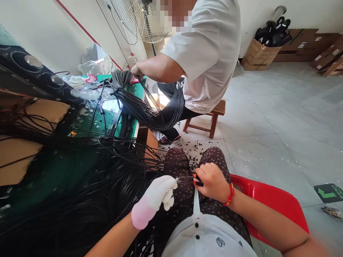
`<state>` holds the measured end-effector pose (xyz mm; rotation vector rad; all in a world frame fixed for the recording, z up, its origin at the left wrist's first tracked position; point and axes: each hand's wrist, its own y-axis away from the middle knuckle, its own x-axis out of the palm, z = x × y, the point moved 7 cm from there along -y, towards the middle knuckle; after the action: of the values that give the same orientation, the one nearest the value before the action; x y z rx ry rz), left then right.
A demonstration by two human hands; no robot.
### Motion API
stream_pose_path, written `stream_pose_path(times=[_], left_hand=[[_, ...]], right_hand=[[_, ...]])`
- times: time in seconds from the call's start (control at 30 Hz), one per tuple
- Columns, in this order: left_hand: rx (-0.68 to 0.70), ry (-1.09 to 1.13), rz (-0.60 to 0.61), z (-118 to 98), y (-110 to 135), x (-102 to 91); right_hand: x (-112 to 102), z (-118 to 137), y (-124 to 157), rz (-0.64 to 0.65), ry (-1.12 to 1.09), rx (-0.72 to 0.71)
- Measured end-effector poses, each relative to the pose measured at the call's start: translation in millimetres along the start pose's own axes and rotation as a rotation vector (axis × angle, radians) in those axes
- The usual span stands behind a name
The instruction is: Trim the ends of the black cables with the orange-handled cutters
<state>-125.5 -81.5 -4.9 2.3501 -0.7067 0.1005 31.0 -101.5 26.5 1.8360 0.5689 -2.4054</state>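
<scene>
My left hand (160, 194), in a white glove with a pink cuff, is closed over my lap. Its fingertips pinch a thin cable end, though the exact grip is partly hidden. Facing it, my bare right hand (213, 181) wraps round small pliers (197, 180) with black and orange handles. Their narrow jaws point left and come close to my left fingertips; whether they touch the cable cannot be made out. Many thin black cables (118, 171) run from the left side towards my left hand and lie heaped beside me.
A green-topped table (83, 123) with cables and plastic bags stands at left. Ahead, a person (206, 53) on a wooden stool (214, 116) handles a bundle of grey-black cables (144, 110). A fan (134, 18), a cardboard box (258, 55) and a red chair (278, 207) surround me. Scraps litter the floor.
</scene>
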Motion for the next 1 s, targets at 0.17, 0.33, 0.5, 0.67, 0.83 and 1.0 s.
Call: stream_pose_path(times=[0.17,0.33,0.5,0.67,0.83,1.0], left_hand=[[-0.012,-0.037,0.027,3,-2,-0.1],[-0.014,-0.054,0.033,3,-2,0.6],[-0.019,-0.038,0.046,1,-3,2.5],[0.072,-0.196,0.027,-12,0,6.8],[0.207,-0.616,-0.061,-28,9,12.5],[0.478,-1.037,-0.177,-33,10,15.9]], right_hand=[[-3,-1,-2,0.019,0.035,-0.037],[0,-2,0,0.071,0.005,-0.029],[1,-18,1,0.124,-0.439,0.227],[15,-15,-4,0.227,-1.101,0.447],[43,3,-11,0.268,-1.510,0.574],[70,15,-5,0.324,-1.802,0.813]])
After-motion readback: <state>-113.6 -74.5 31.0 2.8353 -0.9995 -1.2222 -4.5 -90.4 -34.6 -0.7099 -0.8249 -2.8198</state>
